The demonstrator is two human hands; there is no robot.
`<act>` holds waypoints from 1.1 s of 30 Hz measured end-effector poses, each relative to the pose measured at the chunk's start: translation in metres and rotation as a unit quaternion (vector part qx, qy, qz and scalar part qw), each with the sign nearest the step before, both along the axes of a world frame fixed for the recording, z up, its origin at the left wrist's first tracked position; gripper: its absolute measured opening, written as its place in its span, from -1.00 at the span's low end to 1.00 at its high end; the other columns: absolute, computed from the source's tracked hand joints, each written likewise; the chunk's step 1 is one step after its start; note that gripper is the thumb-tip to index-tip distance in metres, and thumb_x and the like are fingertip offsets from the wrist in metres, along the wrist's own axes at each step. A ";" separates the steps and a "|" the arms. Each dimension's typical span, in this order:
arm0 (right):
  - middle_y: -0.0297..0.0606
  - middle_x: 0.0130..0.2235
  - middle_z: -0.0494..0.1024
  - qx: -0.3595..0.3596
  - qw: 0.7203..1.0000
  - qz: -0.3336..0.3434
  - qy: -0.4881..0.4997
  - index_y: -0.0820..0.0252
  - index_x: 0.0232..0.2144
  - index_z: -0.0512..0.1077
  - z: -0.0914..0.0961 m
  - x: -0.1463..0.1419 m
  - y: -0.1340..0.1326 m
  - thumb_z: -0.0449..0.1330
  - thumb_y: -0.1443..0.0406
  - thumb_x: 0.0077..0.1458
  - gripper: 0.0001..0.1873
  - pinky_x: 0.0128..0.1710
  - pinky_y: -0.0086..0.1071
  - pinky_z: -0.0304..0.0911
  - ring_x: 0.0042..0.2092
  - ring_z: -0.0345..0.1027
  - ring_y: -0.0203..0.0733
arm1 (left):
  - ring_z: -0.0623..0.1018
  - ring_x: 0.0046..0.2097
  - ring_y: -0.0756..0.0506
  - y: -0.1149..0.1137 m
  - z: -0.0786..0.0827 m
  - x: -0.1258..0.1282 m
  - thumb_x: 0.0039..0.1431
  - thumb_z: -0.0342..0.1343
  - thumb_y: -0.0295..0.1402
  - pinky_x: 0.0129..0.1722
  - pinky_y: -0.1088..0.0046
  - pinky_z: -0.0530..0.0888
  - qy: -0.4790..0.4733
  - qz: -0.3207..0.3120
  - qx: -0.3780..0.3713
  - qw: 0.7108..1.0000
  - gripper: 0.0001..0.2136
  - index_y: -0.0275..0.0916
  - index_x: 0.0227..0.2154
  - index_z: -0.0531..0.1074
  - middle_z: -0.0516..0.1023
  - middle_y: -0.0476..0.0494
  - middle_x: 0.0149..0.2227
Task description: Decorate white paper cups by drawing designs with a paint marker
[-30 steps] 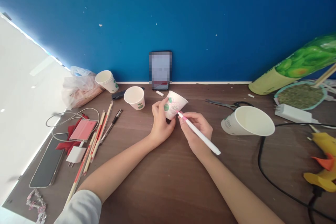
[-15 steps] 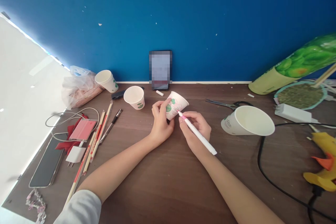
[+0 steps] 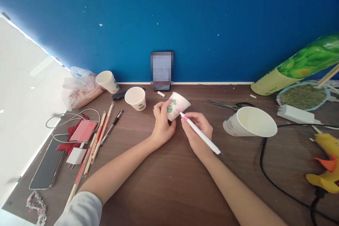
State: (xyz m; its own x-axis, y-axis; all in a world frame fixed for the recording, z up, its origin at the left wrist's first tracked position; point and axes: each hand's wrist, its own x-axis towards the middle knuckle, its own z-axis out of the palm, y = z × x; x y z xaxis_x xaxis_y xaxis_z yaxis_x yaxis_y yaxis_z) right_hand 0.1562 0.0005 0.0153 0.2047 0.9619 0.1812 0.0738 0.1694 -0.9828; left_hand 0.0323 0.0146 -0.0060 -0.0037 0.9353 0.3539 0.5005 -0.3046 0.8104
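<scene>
My left hand (image 3: 163,125) grips a small white paper cup (image 3: 177,105) printed with green leaves and pink flowers, holding it tilted with its mouth up and to the right. My right hand (image 3: 200,130) pinches a slim white marker (image 3: 205,137) with a pink band, its tip at the cup's printed side. The cup is in front of me over the dark brown wooden bench (image 3: 159,187); I can't tell whether its base touches the wood.

Just beyond it lies a short white cylindrical cap (image 3: 161,94). Left of my left hand, a second leaf-printed white paper cup (image 3: 140,105) stands upright. Behind them, a dark-framed rectangular screen (image 3: 161,67) leans on the blue wall (image 3: 201,24).

To the right are black-handled metal scissors (image 3: 225,105) and a larger white paper cup (image 3: 234,129). Farther left lie a clear-and-black pen (image 3: 112,127) and light wooden sticks in red-marked wrappers (image 3: 97,139).
</scene>
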 end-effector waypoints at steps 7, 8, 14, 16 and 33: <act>-0.31 -0.42 0.56 -0.001 1.000 -0.007 0.000 0.11 -0.42 0.44 0.000 0.002 0.000 0.27 0.29 -0.04 -0.93 -0.40 -0.35 0.38 -0.39 0.46 -0.21 | 0.20 0.17 -0.22 -0.001 0.001 0.000 -0.03 0.06 -0.64 0.18 0.07 0.26 -0.005 0.001 -0.008 1.000 -0.28 0.01 0.18 0.03 0.08 -0.20 0.03; -0.31 -0.42 0.56 -0.001 1.000 -0.004 -0.002 0.11 -0.42 0.44 0.000 0.002 0.000 0.27 0.28 -0.03 -0.93 -0.42 -0.36 0.38 -0.40 0.46 -0.21 | 0.20 0.18 -0.22 -0.001 0.001 0.000 -0.03 0.06 -0.64 0.18 0.07 0.26 -0.005 0.000 -0.008 1.000 -0.28 0.02 0.18 0.03 0.09 -0.20 0.03; -0.31 -0.42 0.56 0.022 1.000 -0.012 -0.018 0.11 -0.40 0.44 -0.001 0.003 -0.001 0.28 0.21 0.00 -0.88 -0.44 -0.38 0.37 -0.40 0.45 -0.23 | 0.19 0.20 -0.23 0.000 -0.001 0.000 -0.04 0.07 -0.63 0.20 0.05 0.25 -0.006 0.003 -0.012 1.000 -0.27 -0.01 0.19 0.00 0.09 -0.21 0.05; -0.30 -0.40 0.56 0.029 0.999 -0.019 -0.023 0.11 -0.38 0.44 -0.002 0.003 -0.001 0.27 0.18 0.03 -0.85 -0.44 -0.37 0.37 -0.39 0.46 -0.23 | 0.19 0.21 -0.24 0.001 -0.003 -0.001 -0.04 0.08 -0.62 0.20 0.05 0.24 -0.004 0.011 -0.010 1.000 -0.26 -0.03 0.20 -0.02 0.07 -0.22 0.07; -0.29 -0.41 0.56 0.042 0.996 -0.073 -0.017 0.13 -0.42 0.44 -0.004 0.005 -0.003 0.25 0.24 0.03 -0.91 -0.45 -0.38 0.37 -0.43 0.44 -0.25 | 0.25 0.18 -0.22 -0.001 0.001 0.000 0.18 0.08 -0.36 0.19 0.10 0.28 0.005 -0.013 -0.022 1.000 -0.49 -0.12 0.16 0.07 0.14 -0.27 0.07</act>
State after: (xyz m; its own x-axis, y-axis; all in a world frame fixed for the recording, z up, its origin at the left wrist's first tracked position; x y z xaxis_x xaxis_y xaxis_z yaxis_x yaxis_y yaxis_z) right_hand 0.1609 -0.0022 0.0110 0.3332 0.9037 0.2689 0.1359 0.2361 -0.9622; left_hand 0.0325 0.0139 -0.0048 0.0235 0.9499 0.3117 0.5014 -0.2809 0.8183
